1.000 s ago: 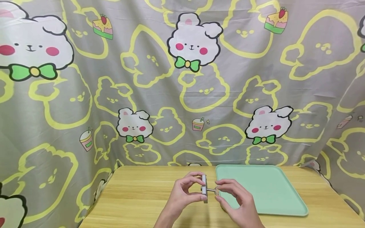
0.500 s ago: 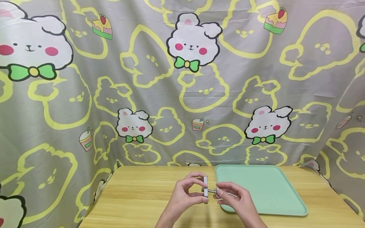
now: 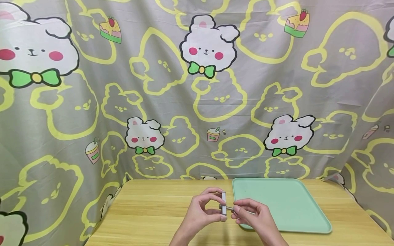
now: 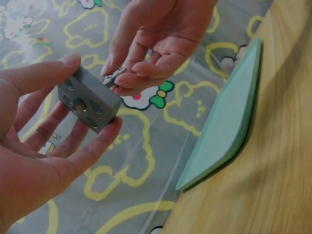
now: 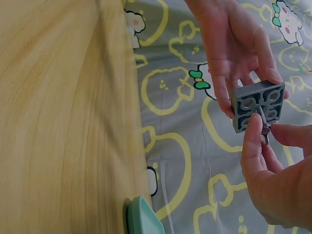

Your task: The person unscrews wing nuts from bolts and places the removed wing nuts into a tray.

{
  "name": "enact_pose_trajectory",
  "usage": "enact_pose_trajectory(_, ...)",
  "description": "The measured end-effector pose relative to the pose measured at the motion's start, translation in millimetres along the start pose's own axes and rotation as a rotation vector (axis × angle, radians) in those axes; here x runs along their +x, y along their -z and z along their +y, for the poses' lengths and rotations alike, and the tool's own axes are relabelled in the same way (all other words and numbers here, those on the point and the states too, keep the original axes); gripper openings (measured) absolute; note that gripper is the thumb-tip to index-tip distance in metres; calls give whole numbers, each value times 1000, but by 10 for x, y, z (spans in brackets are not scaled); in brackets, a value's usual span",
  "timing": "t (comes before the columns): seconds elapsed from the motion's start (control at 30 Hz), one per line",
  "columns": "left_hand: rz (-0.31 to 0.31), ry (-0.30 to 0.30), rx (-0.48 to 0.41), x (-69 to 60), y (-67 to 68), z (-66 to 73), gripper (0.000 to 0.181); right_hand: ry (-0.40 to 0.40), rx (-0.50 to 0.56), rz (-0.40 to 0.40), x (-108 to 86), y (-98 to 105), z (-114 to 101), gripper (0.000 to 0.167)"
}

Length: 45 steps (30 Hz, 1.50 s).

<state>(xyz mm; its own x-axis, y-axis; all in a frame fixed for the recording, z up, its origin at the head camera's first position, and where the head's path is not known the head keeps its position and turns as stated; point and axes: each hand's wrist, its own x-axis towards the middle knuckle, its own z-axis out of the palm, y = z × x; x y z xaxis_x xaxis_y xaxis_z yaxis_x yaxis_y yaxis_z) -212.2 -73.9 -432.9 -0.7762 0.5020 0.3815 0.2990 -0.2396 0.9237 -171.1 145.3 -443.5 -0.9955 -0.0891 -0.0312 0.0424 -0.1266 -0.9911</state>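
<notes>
My left hand (image 3: 198, 212) grips a grey square block (image 3: 224, 204) by its edges, thumb on one side and fingertips on the other. Round holes (image 4: 94, 106) show in its face in the left wrist view, and its back, seen in the right wrist view, is recessed and ribbed. A metal bolt (image 5: 262, 115) runs through the middle, its head (image 4: 77, 105) standing out on the left-hand side. With thumb and fingers, my right hand (image 3: 258, 216) pinches the bolt's far end, where a small metal fitting is partly hidden by the fingertips. Both hands are raised above the table.
A pale green tray (image 3: 283, 205) lies on the wooden table (image 3: 147, 205), right behind my right hand. Grey curtains (image 3: 172, 102) with cartoon prints hang at the back and sides of the table.
My right fingers have closed from a loose pose onto the bolt's end. The block and left hand have shifted slightly right and down, and less of the bolt shows between the hands.
</notes>
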Motion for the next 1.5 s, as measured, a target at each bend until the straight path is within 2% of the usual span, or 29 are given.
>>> enact_pose_trajectory(0.3,1,22,-1,-3,-5,3,33,37,-30,12,-18,-6,-1,33)
enact_pose_trajectory(0.4,3,30,-1,-4,-1,-2,34,90,-69,22,-24,-20,1,30)
enact_pose_trajectory(0.5,6,32,-7,-6,4,-6,35,176,-120,35,-29,-42,9,25)
enact_pose_trajectory(0.67,14,16,-35,-13,15,-9,34,389,-230,77,-40,-94,57,13)
enact_pose_trajectory(0.73,15,6,-47,-14,23,-10,34,473,-274,98,-44,-114,76,13)
enact_pose_trajectory(0.8,16,5,-56,-13,34,-9,34,541,-318,116,-45,-124,99,17)
enact_pose_trajectory(0.9,20,15,-73,-14,47,-3,36,688,-382,112,-36,-122,139,28)
enact_pose_trajectory(1.03,32,43,-87,-16,57,14,36,966,-486,117,-1,-109,180,44)
enact_pose_trajectory(1.1,37,50,-94,-16,63,20,37,1095,-524,131,18,-111,169,33)
enact_pose_trajectory(1.2,36,48,-105,-13,70,24,38,1248,-538,135,35,-128,119,6)
enact_pose_trajectory(1.23,35,48,-107,-13,72,24,38,1291,-546,127,40,-132,98,4)
enact_pose_trajectory(1.27,31,45,-110,-12,74,23,38,1333,-555,114,44,-135,83,12)
enact_pose_trajectory(1.37,23,39,-115,-11,78,16,38,1454,-616,80,69,-130,57,18)
enact_pose_trajectory(1.5,19,32,-118,-15,82,9,38,1543,-693,79,108,-107,70,20)
